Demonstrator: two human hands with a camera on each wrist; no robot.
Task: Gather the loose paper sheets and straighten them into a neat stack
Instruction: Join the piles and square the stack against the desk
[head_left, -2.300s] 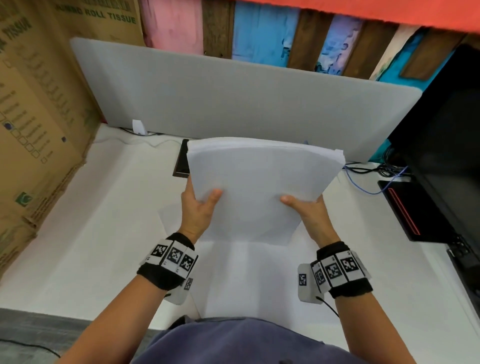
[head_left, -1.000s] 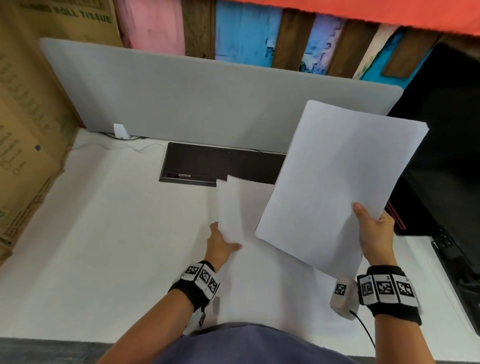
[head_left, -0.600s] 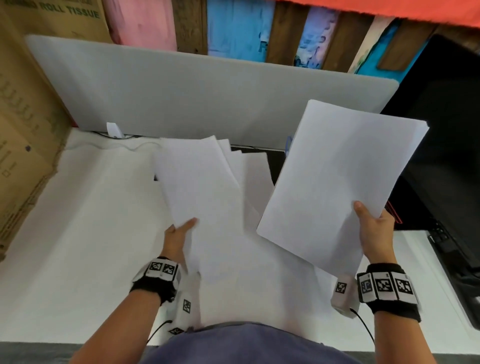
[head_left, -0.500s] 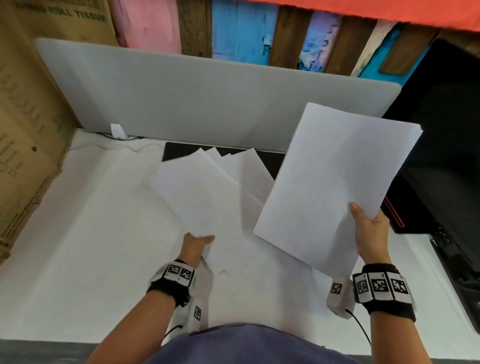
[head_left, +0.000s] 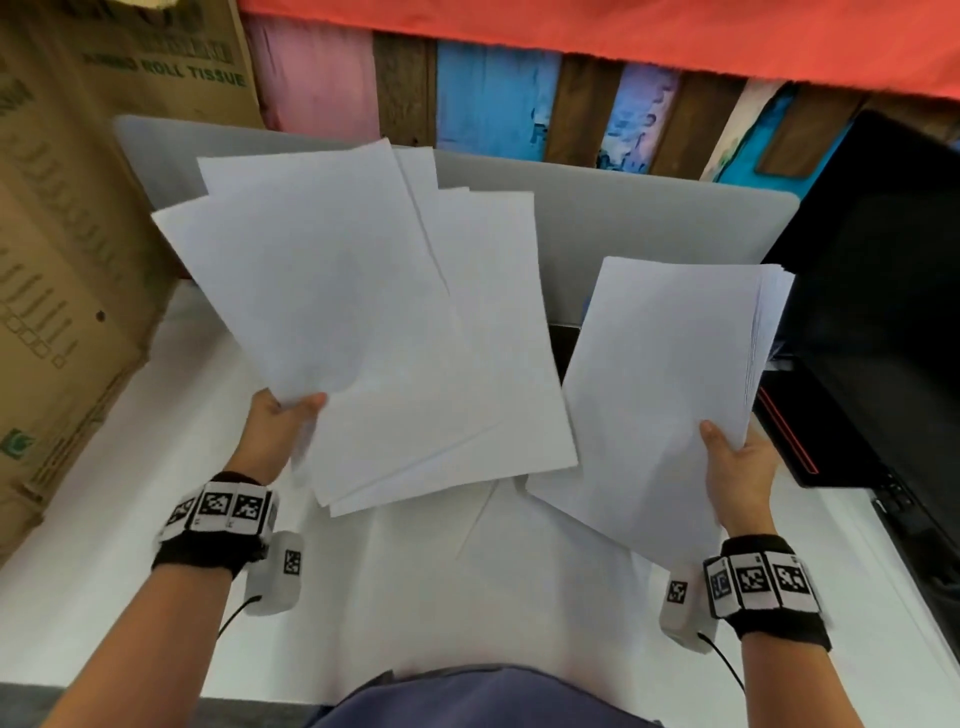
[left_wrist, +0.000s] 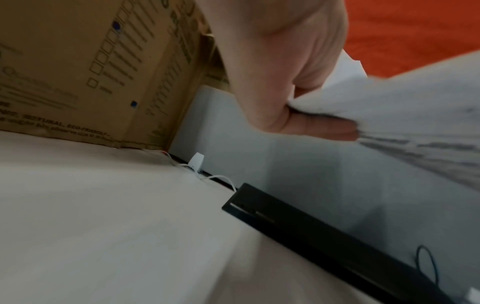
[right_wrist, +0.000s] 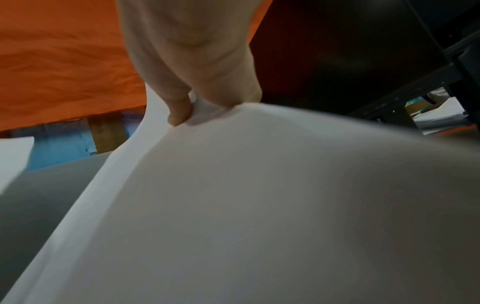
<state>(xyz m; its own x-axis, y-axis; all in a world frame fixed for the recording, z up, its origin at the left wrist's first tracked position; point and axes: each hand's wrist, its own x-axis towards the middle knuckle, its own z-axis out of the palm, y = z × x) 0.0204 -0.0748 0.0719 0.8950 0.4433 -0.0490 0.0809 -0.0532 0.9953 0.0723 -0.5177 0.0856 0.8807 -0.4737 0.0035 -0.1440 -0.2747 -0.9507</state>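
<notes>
My left hand (head_left: 283, 422) pinches a fanned, uneven bunch of white sheets (head_left: 374, 322) at its lower left edge and holds it up over the desk. In the left wrist view the thumb and fingers (left_wrist: 306, 121) clamp the edge of the bunch of sheets (left_wrist: 405, 115). My right hand (head_left: 737, 465) grips a second, squarer stack of sheets (head_left: 670, 384) by its lower right side, thumb on top. The right wrist view shows the right hand's fingers (right_wrist: 182, 111) curled on that stack (right_wrist: 259, 205). One more sheet (head_left: 530, 551) lies flat on the white desk between my arms.
A grey divider panel (head_left: 649, 228) stands along the back of the desk. Cardboard boxes (head_left: 62, 249) wall the left side. A black monitor (head_left: 883, 291) and its base stand at the right. A flat black device (left_wrist: 324, 232) and a white cable lie by the divider.
My left hand has lifted its fanned bunch of sheets off the desk and raised it. The right hand's stack has dropped lower and tilted more upright.
</notes>
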